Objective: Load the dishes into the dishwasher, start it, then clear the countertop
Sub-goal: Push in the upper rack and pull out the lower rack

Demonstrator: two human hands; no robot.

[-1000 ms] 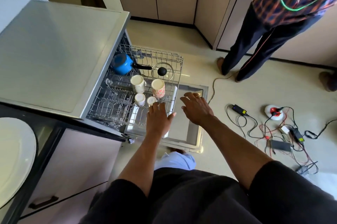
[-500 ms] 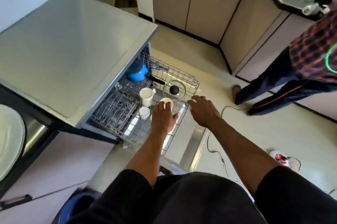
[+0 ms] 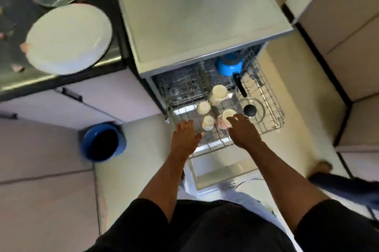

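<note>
Rack (image 3: 273, 108) pulled out, frame centre, just above both hands. Left hand (image 3: 185, 137) fingers spread, empty; right hand (image 3: 244, 132) nearer, fingers straight, tips touching patterned cup (image 3: 226, 118).

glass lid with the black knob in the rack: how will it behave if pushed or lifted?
The glass lid looks transparent, so probably fragile and heavy for its size. It seems to lie knob up on the wire rack, so a push would likely slide it, not roll it. The knob looks the safest hold.
</note>
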